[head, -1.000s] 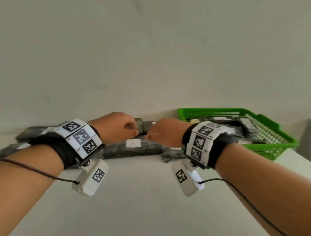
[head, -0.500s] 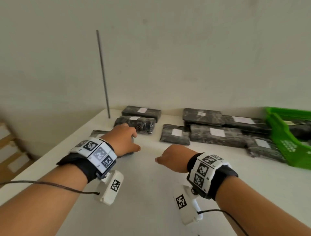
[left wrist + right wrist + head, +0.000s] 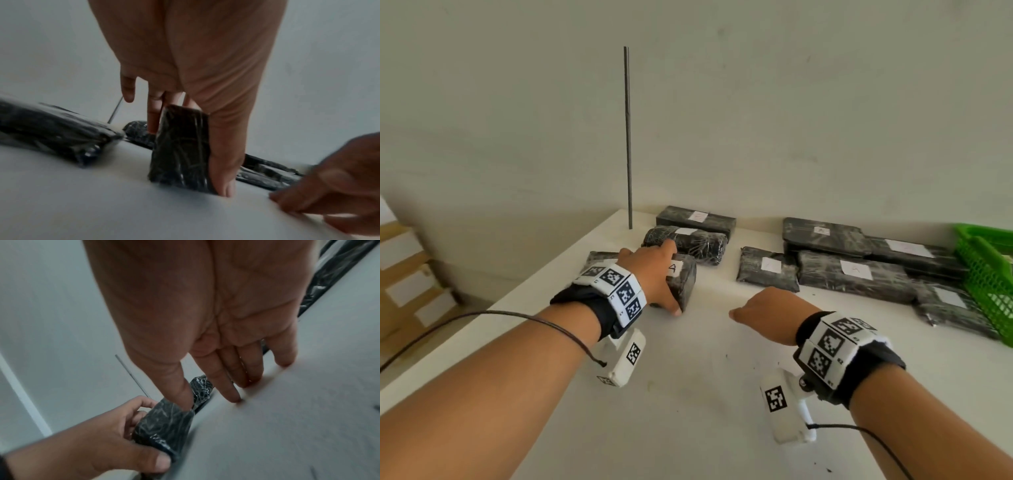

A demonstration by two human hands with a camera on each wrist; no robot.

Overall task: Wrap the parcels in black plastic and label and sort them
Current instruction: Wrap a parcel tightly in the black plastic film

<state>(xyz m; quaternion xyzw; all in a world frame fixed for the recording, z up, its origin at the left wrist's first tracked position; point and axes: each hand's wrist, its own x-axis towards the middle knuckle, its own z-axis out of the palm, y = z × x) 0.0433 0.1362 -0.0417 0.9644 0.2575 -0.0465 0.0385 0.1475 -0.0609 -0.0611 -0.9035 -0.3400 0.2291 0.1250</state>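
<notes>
Black plastic covers the parcel [image 3: 681, 281] that the left hand [image 3: 654, 274] grips on the white table [image 3: 688, 411]: the thumb runs down its near end to the table, the fingers [image 3: 153, 113] reach over its top and far side. A white label marked "A" shows just right of the knuckles. The right hand [image 3: 767, 313] rests beside it, to the right and apart, fingers [image 3: 230, 386] straight and relaxed with tips touching the table, holding nothing.

Just left of the left hand lies a flat parcel [image 3: 602, 257], partly hidden by the wrist. Beyond the left fingers sits a rounded parcel [image 3: 688, 241], close to the gripped one, and behind it a long one [image 3: 695, 219] by the wall. A thin dark rod [image 3: 627, 137] stands upright at the table's far left corner. Beyond the right fingers lies a small labelled parcel [image 3: 767, 269], and right of it a cluster of larger parcels [image 3: 859, 267], some stacked, reaching to a green basket [image 3: 986, 274] at the right edge. Left of the table, blurred cartons [image 3: 410, 267] are stacked.
</notes>
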